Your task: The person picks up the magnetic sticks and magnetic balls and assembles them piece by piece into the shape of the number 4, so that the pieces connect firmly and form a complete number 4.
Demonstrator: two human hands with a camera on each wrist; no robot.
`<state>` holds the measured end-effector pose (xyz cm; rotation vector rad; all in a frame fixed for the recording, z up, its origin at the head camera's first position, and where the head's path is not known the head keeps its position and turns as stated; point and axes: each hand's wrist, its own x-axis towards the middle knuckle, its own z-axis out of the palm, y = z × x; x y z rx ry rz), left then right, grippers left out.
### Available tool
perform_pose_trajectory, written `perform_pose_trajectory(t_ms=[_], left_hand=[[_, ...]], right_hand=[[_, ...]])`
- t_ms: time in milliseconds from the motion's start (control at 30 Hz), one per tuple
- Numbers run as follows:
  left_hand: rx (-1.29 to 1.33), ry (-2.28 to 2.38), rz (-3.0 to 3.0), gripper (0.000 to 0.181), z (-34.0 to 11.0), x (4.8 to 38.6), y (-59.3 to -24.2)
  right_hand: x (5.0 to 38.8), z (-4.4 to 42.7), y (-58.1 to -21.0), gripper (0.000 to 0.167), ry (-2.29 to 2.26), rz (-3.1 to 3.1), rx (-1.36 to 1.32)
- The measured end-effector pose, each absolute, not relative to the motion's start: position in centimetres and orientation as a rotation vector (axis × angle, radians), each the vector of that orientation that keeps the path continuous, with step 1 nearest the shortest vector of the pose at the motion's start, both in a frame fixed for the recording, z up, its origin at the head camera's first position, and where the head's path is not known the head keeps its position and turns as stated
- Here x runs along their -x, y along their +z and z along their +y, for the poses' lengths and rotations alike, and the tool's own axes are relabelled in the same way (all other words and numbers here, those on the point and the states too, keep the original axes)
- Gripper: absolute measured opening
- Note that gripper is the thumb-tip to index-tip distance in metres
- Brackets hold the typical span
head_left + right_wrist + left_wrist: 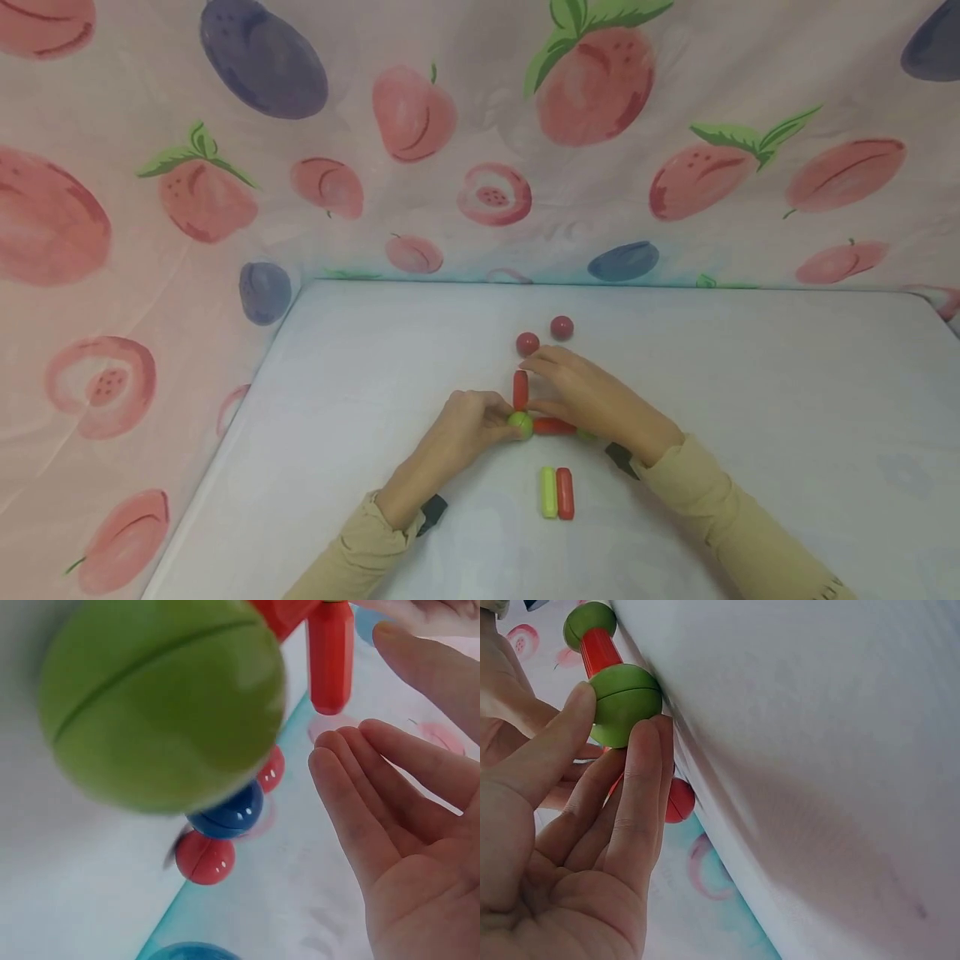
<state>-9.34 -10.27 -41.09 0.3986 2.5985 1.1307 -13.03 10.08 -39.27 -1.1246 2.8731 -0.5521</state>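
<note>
Left hand (468, 427) pinches green ball (521, 426); right hand (588, 398), fingers straight, empty; right-wrist view alone shows blue ball (227, 813), five o'clock from foreground green ball (161, 712)!

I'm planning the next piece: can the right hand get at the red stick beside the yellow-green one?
Probably yes: the right hand looks empty, and nothing covers that red stick; only the yellow-green stick lies close along one side.

Fabric backdrop (480, 125), one: pale pink, hung behind the table (787, 417) and along its left side; printed with pink peaches (596, 83), some leafed, some halved, and dark-blue plums (264, 60). Table: white-topped.
</note>
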Motion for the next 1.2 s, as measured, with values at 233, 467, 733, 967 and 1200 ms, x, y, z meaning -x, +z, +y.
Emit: perform_pose_trajectory(t_ms=[233, 467, 733, 967, 1200], left_hand=[[-0.406, 1.14, 2.597, 0.024, -10.3, 9.3, -41.2], [-0.389, 1.131, 2.603, 0.024, -10.2, 9.2, -41.0], [-0.391, 1.129, 2.604, 0.024, -10.2, 9.2, -40.9], [-0.388, 1.138, 2.605, 0.024, -10.2, 9.2, -40.9], [-0.384, 1.132, 2.6, 0.025, -10.3, 9.2, -41.0]], right_hand=[[12.3, 11.0, -38.6, 0.052, -0.584, 2.864, 1.112], [11.4, 11.7, -38.3, 0.054, -0.619, 2.863, 1.158], [10.4, 12.4, -38.2, 0.052, -0.647, 2.868, 1.168], [9.6, 13.1, -38.3, 0.049, -0.58, 2.88, 1.17], [9.0, 13.6, -38.4, 0.048, -0.556, 2.885, 1.155]])
